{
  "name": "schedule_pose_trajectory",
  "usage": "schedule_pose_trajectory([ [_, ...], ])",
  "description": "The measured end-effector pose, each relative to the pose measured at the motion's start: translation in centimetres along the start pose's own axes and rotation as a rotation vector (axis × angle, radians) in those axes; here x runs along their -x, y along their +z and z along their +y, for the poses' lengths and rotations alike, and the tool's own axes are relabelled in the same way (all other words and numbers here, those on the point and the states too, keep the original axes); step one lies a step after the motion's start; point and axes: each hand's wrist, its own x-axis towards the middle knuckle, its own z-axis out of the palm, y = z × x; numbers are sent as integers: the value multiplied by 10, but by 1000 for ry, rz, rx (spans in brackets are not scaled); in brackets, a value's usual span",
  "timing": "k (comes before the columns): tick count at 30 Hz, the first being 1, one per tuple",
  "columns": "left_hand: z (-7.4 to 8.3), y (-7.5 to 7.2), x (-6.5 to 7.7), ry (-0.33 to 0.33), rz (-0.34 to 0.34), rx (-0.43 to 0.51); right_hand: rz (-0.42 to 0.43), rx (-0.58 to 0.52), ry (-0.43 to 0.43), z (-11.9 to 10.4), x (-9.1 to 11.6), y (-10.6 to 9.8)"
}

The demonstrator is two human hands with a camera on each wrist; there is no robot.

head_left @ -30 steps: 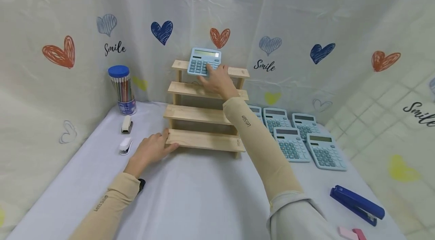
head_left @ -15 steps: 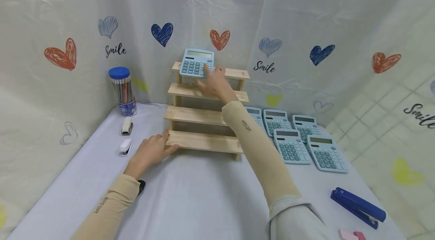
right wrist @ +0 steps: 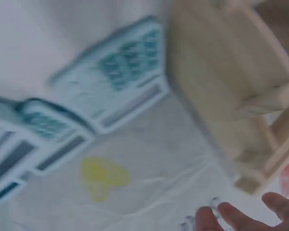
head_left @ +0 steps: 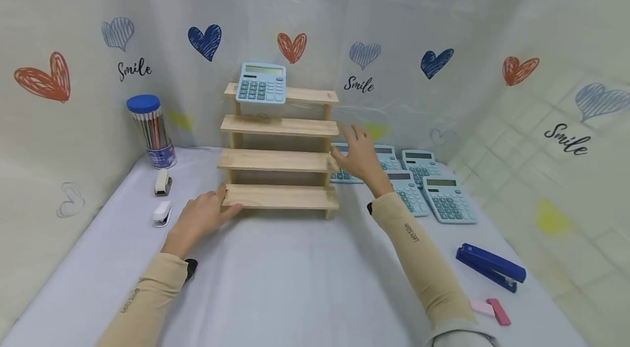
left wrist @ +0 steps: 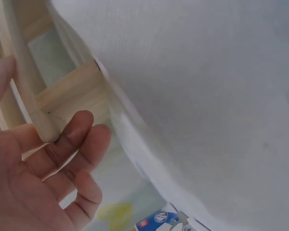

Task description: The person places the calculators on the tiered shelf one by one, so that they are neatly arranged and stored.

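Note:
A four-tier wooden display shelf stands at the back of the table. Near the left end of its top tier leans a light-blue calculator that no hand touches. At the lowest board's left end, my left hand holds the edge between thumb and fingers; the left wrist view shows the board's corner against the fingers. My right hand, fingers spread and holding nothing, hovers right of the shelf, in front of several more calculators. One of these is partly hidden by that hand.
On the left are a pencil tub with a blue lid, a beige-and-black small stapler and a white mini stapler. A blue stapler and pink erasers lie at right. A printed curtain hangs behind.
My right hand slid the calculator left along the top tier, let go, and came down to the right. My left hand stays on the shelf. The head view has turned slightly right.

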Motion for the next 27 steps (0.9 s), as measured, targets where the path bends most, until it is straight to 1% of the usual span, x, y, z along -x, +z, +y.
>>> schedule_pose_trajectory([
  [3,0,0,0,10,7,-3,-82,61,83,32,24,1],
  [7,0,-2,1,21,12,-4,-195,126,173,73,49,5],
  [10,1,-3,1,25,13,1,-268,142,242,101,65,8],
  [12,2,-3,1,27,10,6,-319,141,291,115,74,8],
  [15,1,-4,3,16,1,7,-381,140,342,127,82,10],
  [18,1,-4,3,8,-4,3,-408,136,393,133,85,10],
  [23,1,-4,3,10,-6,3,-460,115,469,137,86,9],
  [27,1,-3,2,19,-2,1,-518,111,505,137,88,11],
])
